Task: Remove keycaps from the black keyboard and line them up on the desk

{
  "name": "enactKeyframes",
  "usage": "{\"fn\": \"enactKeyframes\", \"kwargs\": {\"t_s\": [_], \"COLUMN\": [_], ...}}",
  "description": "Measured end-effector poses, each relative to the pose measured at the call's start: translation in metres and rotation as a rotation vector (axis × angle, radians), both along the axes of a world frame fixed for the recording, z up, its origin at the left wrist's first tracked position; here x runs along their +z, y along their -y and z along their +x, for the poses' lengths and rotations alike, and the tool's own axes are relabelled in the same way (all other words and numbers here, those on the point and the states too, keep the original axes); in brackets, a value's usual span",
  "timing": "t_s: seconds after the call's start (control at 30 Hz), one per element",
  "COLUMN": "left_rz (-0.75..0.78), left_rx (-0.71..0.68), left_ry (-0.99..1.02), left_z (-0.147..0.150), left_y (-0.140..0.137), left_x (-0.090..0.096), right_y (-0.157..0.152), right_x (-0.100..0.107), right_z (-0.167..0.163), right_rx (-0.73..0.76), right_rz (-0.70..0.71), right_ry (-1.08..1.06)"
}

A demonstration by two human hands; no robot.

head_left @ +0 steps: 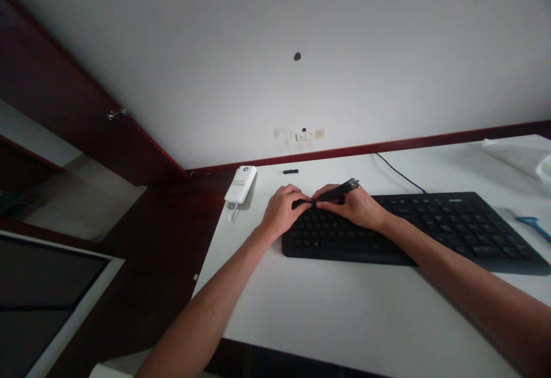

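Right hand [350,205]: fingers closed around a dark pen-like tool [338,190], thumb and fingertips pinching its lower end. Tool slants, upper end resting back over the hand, lower end pointing at the left hand's fingertips. Left hand [279,210]: fingers curled, thumb and index brought together right beside the tool's lower end; dark bit between them, can't tell if it's a separate small piece or the keyboard's corner, so can't tell if it's gripping anything. Fingertips of both hands nearly meet, tool end in the gap; contact unclear.

Black keyboard [344,246] lies under both hands, its left end below the left hand, the rest running out to the right under the right wrist and forearm. Cable [400,171] goes off behind the right hand. White power bank [241,184] with short loop strap [233,213] lies left of the left hand, well apart. Small black object [290,171] just beyond the left hand. Blue-handled item [534,228] far right of the right hand, past the keyboard. All on the white table [318,309].
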State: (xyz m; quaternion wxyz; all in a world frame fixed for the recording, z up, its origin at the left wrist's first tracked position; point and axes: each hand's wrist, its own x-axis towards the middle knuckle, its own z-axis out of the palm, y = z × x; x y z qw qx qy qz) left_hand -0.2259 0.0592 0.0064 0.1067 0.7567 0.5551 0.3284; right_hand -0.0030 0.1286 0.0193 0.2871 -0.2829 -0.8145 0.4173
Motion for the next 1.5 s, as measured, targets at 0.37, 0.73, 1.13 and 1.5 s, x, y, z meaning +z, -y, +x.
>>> {"fn": "enactKeyframes", "kwargs": {"t_s": [0.37,0.73,1.13,1.5], "left_rz": [0.024,0.021,0.022,0.014], "left_rx": [0.018,0.018,0.012,0.007], "left_ry": [-0.036,-0.002,0.04,0.072], "left_z": [0.001,0.0,0.001,0.0], "left_y": [0.001,0.0,0.0,-0.002], "left_x": [0.002,0.0,-0.002,-0.004], "right_y": [-0.002,0.0,0.0,-0.002], "right_x": [0.002,-0.004,0.0,0.0], "right_z": [0.0,-0.011,-0.015,-0.02], "right_rx": [0.004,-0.131,-0.208,-0.248], "right_rz": [-0.017,-0.019,0.004,-0.074], "right_ry": [-0.023,-0.009,0.029,-0.004]}}
